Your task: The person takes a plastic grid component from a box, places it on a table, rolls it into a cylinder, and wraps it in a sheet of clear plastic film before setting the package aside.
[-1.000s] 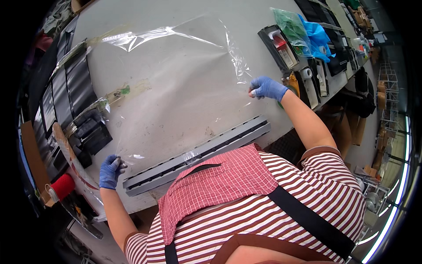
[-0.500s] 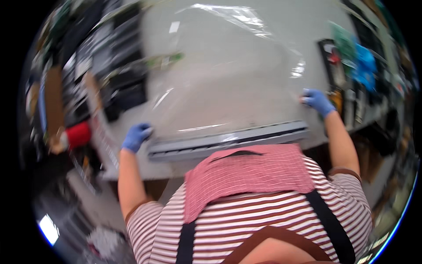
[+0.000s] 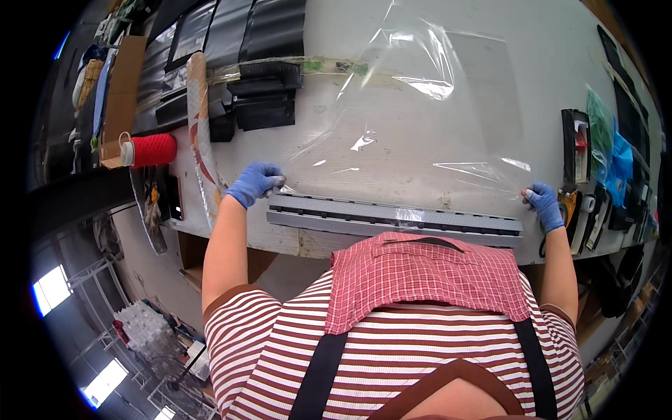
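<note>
A large sheet of clear plastic film (image 3: 430, 84) spreads over the worktable, its shiny creases catching light. My left hand (image 3: 253, 185), in a blue glove, pinches the film's near left corner. At the near right corner my right hand (image 3: 544, 205), gloved likewise, has thumb and fingers closed on the film edge. Between the hands, along the table's front edge, lies a bundle of long grey ribbed strips (image 3: 336, 208) with dark slots. A band of clear tape (image 3: 408, 215) seems to wrap its middle. The bundle sits just in front of the film's near edge.
Black sheets and pieces (image 3: 262, 101) cover the table's far left. Beside them are a bubble-wrapped long piece (image 3: 199, 133) and a red spool (image 3: 154, 150). At right stand a black tray (image 3: 576, 147), blue plastic (image 3: 619, 164), green plastic (image 3: 599, 129) and hand tools (image 3: 586, 210).
The view has swung, so the table and the bundle sit differently in it. Both hands are still at the near edge, and the film now shows as raised, creased folds.
</note>
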A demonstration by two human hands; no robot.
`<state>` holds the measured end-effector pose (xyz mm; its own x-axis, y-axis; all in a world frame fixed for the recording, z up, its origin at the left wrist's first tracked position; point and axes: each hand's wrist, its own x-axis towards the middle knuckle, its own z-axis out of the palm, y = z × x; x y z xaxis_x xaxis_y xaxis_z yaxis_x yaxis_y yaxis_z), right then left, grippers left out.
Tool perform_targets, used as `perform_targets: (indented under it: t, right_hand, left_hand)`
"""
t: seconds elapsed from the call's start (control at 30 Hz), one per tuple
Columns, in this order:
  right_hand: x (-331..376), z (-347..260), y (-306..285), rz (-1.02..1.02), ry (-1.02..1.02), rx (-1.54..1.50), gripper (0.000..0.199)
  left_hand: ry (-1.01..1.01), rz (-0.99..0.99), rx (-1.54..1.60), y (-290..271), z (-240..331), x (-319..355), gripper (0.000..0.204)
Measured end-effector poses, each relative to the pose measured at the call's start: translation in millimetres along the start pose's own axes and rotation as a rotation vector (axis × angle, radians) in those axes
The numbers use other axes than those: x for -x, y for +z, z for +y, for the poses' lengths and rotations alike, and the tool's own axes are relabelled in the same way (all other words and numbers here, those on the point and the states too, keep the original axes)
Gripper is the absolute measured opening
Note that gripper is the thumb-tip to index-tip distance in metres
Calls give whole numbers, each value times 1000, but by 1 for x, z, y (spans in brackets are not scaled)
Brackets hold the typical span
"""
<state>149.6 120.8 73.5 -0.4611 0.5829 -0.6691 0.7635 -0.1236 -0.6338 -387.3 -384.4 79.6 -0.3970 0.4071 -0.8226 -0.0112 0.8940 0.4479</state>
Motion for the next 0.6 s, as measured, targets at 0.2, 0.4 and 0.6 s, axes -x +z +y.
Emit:
perform_targets:
  t: [0.2,0.4,0.6]
  right_hand:
    - [-1,28,4,11,-48,23,15]
    - [17,23,24,116,-361,138,19]
    - [36,43,34,127,-170,-143,18]
  left_hand:
    - [212,-28,164,-7,-9,2,12]
    - [314,219,-110,9,-43,-5,8]
    - [370,312,132,19,-74,-12,17]
